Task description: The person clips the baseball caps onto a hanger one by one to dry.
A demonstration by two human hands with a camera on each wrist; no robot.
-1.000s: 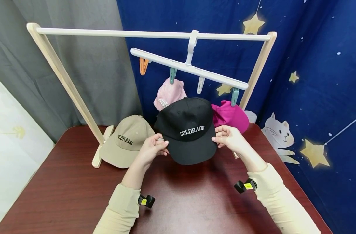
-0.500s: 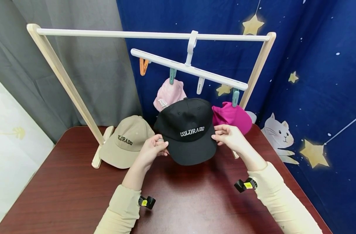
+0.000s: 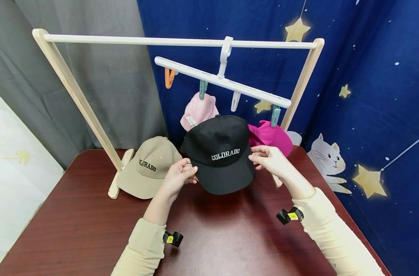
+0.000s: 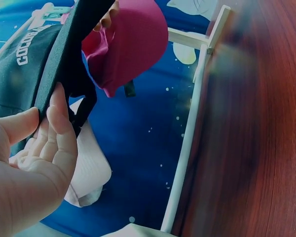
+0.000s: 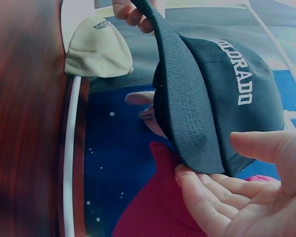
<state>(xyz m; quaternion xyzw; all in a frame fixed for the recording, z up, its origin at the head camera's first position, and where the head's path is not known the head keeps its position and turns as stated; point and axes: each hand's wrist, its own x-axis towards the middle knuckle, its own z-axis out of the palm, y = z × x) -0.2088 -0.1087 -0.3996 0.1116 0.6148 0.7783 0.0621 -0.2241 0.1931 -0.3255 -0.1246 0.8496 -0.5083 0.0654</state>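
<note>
A black baseball cap (image 3: pixel 220 136) with white "COLORADO" lettering is held up above the table, brim toward me. My left hand (image 3: pixel 177 175) pinches the left edge of its brim between thumb and fingers. At the other side, my right hand (image 3: pixel 272 161) touches the edge where brim and crown meet. In the right wrist view, the fingers (image 5: pixel 202 192) lie against that edge from below while the thumb stands away from the cap. Behind it hang a light pink cap (image 3: pixel 200 109) and a magenta cap (image 3: pixel 273 137), each on a green clip.
A beige cap (image 3: pixel 156 157) sits on the brown table (image 3: pixel 75 226) by the rack's left foot. Overhead, a tilted white clip hanger (image 3: pixel 187 69) hooks onto the rack's bar (image 3: pixel 126 39). An orange clip (image 3: pixel 169 78) and a white clip (image 3: pixel 235 101) hold nothing.
My right hand has shifted slightly up and left along the cap's edge. The magenta cap sways a little. My left hand and the black cap stay nearly in place.
</note>
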